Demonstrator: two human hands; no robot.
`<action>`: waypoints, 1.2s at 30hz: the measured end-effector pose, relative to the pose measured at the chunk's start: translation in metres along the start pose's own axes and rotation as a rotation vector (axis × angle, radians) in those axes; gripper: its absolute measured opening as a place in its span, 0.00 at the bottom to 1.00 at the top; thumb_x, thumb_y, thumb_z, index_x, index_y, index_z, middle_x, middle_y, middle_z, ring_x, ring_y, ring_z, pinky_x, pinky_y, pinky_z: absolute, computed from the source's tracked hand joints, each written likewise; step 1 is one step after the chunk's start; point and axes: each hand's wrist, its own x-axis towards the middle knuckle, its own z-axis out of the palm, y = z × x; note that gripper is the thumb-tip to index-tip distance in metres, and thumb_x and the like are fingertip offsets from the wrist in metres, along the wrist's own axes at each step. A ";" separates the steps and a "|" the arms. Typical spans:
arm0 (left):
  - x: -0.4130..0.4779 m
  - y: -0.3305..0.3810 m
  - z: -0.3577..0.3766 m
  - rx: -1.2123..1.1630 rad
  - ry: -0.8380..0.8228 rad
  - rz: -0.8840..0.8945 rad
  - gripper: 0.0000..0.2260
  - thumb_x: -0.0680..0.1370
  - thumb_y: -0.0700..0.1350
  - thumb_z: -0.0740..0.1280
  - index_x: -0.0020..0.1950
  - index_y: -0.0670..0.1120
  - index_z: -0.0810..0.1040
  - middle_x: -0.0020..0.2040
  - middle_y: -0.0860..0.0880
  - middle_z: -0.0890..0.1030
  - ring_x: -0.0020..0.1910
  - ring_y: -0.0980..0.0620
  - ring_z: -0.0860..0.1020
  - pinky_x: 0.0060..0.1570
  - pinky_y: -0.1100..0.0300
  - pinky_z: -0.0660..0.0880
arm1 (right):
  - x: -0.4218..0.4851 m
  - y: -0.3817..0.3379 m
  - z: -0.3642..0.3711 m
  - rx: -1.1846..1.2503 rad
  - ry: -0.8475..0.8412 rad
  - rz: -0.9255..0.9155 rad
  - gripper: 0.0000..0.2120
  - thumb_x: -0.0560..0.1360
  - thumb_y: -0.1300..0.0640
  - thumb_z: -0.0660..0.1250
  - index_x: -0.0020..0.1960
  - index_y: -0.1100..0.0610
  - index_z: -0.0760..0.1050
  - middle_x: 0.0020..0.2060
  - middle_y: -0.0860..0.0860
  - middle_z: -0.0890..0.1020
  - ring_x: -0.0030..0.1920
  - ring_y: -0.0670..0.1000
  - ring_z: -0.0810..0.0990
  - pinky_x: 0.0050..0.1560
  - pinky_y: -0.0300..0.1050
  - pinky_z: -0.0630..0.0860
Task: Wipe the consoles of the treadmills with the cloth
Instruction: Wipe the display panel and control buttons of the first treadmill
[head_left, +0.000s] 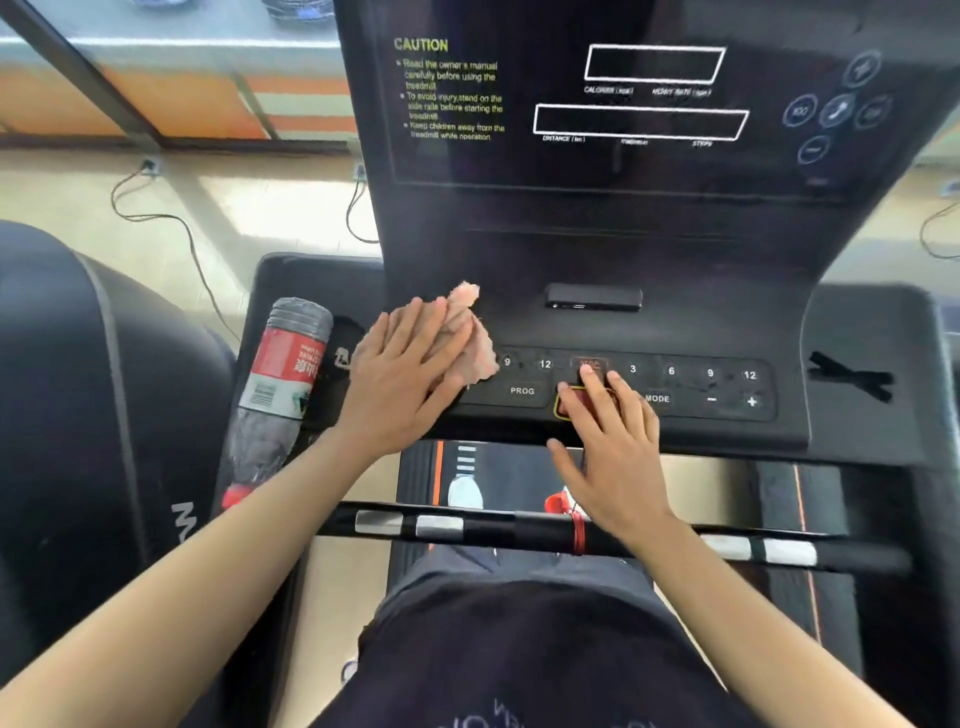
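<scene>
A black treadmill console (613, 249) fills the middle, with a caution text, display boxes and a button row. A pale pink cloth (470, 338) lies crumpled on the left end of the button row. My left hand (402, 376) presses flat on the cloth, fingers spread over it. My right hand (610, 441) rests with spread fingers on the console's front edge, fingertips over the red centre button (582, 400). It holds nothing.
An empty plastic bottle (278, 389) with a red label lies in the left cup holder. A black handlebar (519, 530) with silver grips crosses in front of my body. A black clip (849, 376) sits on the right tray. Another treadmill (78, 415) stands at the left.
</scene>
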 end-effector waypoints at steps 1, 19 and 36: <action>-0.004 0.007 0.002 -0.010 0.016 -0.054 0.27 0.85 0.60 0.49 0.84 0.55 0.55 0.85 0.48 0.53 0.84 0.43 0.51 0.80 0.39 0.53 | -0.001 0.001 0.001 -0.002 -0.004 -0.013 0.28 0.80 0.41 0.58 0.76 0.51 0.68 0.78 0.54 0.67 0.78 0.61 0.62 0.77 0.62 0.59; 0.031 0.174 0.022 -0.052 0.018 -0.278 0.34 0.83 0.66 0.46 0.85 0.48 0.54 0.85 0.43 0.53 0.84 0.40 0.52 0.80 0.38 0.51 | -0.059 0.104 -0.019 -0.070 0.143 0.272 0.29 0.77 0.44 0.62 0.75 0.55 0.71 0.77 0.59 0.68 0.76 0.66 0.64 0.73 0.65 0.60; 0.091 0.299 0.031 -0.044 -0.051 -0.017 0.34 0.83 0.64 0.49 0.85 0.49 0.48 0.85 0.43 0.49 0.84 0.40 0.47 0.81 0.41 0.47 | -0.097 0.196 -0.025 0.242 0.264 0.106 0.17 0.79 0.56 0.64 0.65 0.61 0.81 0.71 0.57 0.76 0.75 0.58 0.71 0.74 0.53 0.69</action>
